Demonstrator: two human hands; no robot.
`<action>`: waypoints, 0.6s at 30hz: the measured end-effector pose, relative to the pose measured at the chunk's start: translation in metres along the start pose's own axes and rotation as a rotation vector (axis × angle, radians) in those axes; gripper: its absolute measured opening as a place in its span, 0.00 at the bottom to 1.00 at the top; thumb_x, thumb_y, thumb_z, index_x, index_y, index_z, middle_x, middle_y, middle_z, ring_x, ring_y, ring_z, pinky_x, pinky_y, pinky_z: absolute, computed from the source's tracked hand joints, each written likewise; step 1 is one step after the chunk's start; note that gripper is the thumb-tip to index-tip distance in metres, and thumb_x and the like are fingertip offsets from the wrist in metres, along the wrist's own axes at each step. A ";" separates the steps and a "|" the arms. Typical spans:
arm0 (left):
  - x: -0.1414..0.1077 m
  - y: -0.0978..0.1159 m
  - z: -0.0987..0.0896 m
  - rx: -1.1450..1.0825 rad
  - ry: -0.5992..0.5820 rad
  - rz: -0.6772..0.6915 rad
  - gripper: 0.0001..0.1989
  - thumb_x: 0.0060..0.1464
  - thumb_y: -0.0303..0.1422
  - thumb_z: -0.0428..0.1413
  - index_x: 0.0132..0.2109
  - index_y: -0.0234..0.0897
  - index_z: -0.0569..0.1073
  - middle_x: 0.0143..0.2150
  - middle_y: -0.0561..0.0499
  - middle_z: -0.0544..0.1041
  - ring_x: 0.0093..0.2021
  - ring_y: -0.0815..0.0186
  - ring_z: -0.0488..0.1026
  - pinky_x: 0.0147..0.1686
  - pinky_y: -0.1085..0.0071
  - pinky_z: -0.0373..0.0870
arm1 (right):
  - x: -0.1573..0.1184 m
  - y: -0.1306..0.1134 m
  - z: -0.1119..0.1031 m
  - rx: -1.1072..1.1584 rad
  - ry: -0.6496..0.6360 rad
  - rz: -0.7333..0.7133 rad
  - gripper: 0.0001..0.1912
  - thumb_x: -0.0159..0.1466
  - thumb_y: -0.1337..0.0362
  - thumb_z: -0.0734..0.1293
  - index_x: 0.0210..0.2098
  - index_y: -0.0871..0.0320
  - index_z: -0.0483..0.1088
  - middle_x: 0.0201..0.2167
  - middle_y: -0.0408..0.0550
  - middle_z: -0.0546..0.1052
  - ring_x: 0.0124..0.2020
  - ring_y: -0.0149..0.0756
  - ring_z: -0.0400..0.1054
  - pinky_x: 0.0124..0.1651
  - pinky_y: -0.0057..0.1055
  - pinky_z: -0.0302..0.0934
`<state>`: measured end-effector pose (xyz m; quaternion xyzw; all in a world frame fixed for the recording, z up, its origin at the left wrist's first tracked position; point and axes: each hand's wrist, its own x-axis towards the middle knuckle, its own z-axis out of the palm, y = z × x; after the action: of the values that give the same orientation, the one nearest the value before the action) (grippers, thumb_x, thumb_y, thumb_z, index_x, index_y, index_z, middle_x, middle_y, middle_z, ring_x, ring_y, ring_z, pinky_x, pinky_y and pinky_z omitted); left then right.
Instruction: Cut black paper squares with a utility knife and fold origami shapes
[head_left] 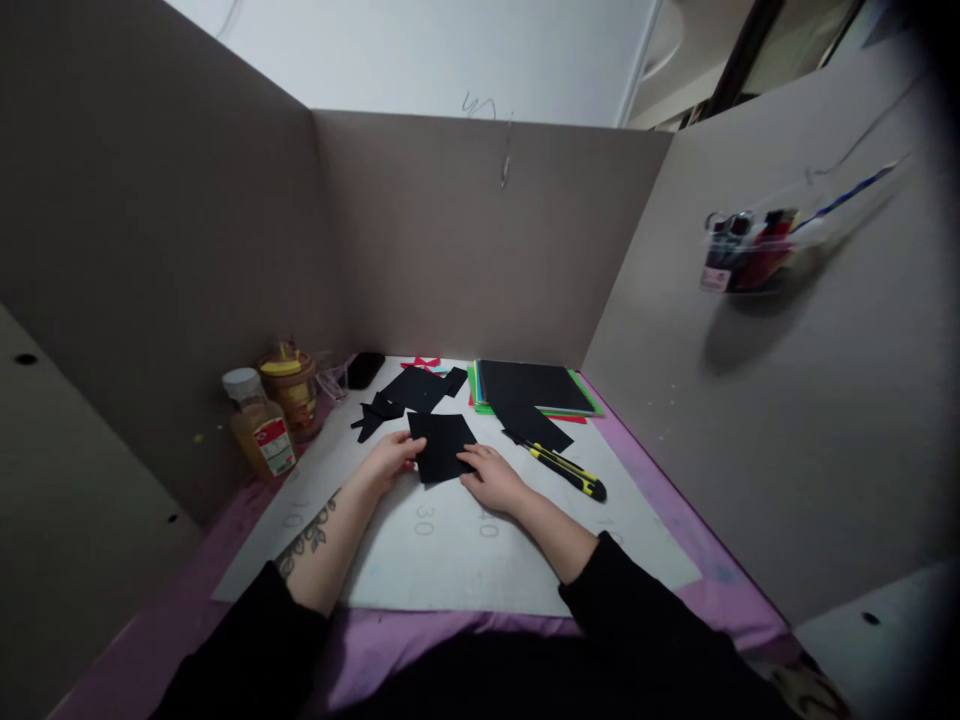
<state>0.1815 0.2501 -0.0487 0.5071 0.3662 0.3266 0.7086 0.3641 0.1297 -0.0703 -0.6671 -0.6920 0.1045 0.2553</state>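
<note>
A piece of black paper (pixel 442 450) is held between my two hands over the middle of the white mat (pixel 390 570). My left hand (pixel 391 458) pinches its left edge, thumb on top. At the right edge my right hand (pixel 491 477) grips it with thumb and fingers. Right of my right hand lies a black and yellow utility knife (pixel 566 470), pointing up and left. Its tip rests by another black paper piece (pixel 534 425). Behind and left of the held sheet are a larger black piece (pixel 415 388) and small black scraps (pixel 377 412).
A stack of coloured paper (pixel 536 388), black on top, lies at the back right. A bottle (pixel 261 425), a brown jar (pixel 291 388) and a clear cup (pixel 332 376) stand at the left. Grey panels (pixel 480 240) enclose three sides; a tool holder (pixel 750 255) hangs at right.
</note>
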 end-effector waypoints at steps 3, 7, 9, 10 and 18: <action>-0.003 -0.004 0.009 0.285 -0.004 0.156 0.10 0.40 0.33 0.62 0.30 0.32 0.74 0.24 0.51 0.74 0.26 0.63 0.71 0.26 0.71 0.63 | 0.007 0.007 0.000 0.154 0.224 0.069 0.28 0.55 0.63 0.65 0.55 0.60 0.65 0.58 0.58 0.64 0.60 0.46 0.56 0.61 0.43 0.50; -0.010 0.009 0.009 0.420 -0.017 0.433 0.10 0.47 0.36 0.56 0.33 0.33 0.74 0.29 0.51 0.76 0.32 0.62 0.71 0.34 0.70 0.65 | 0.018 0.017 -0.016 0.544 0.616 0.172 0.33 0.55 0.59 0.66 0.59 0.57 0.59 0.54 0.56 0.69 0.56 0.46 0.61 0.57 0.46 0.54; -0.013 0.015 0.007 0.483 0.008 0.508 0.11 0.50 0.37 0.53 0.33 0.33 0.73 0.29 0.52 0.75 0.33 0.63 0.70 0.35 0.70 0.65 | 0.019 0.018 -0.024 0.736 0.619 0.129 0.24 0.56 0.57 0.65 0.51 0.57 0.67 0.43 0.52 0.76 0.46 0.43 0.69 0.51 0.42 0.60; -0.015 0.016 0.006 0.511 0.017 0.535 0.11 0.51 0.37 0.51 0.33 0.33 0.73 0.29 0.52 0.75 0.33 0.63 0.70 0.35 0.70 0.65 | 0.019 0.018 -0.027 0.802 0.596 0.115 0.19 0.56 0.57 0.66 0.45 0.57 0.71 0.39 0.50 0.77 0.42 0.42 0.70 0.49 0.41 0.61; 0.016 0.014 -0.007 0.595 -0.055 0.495 0.15 0.51 0.35 0.50 0.43 0.34 0.74 0.37 0.46 0.77 0.38 0.60 0.74 0.40 0.67 0.67 | 0.014 0.032 -0.029 1.071 0.593 0.266 0.14 0.46 0.60 0.73 0.30 0.59 0.72 0.28 0.45 0.78 0.33 0.39 0.70 0.40 0.37 0.63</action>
<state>0.1828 0.2709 -0.0402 0.7721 0.2923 0.3536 0.4398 0.4067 0.1406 -0.0588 -0.5276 -0.3546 0.2780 0.7201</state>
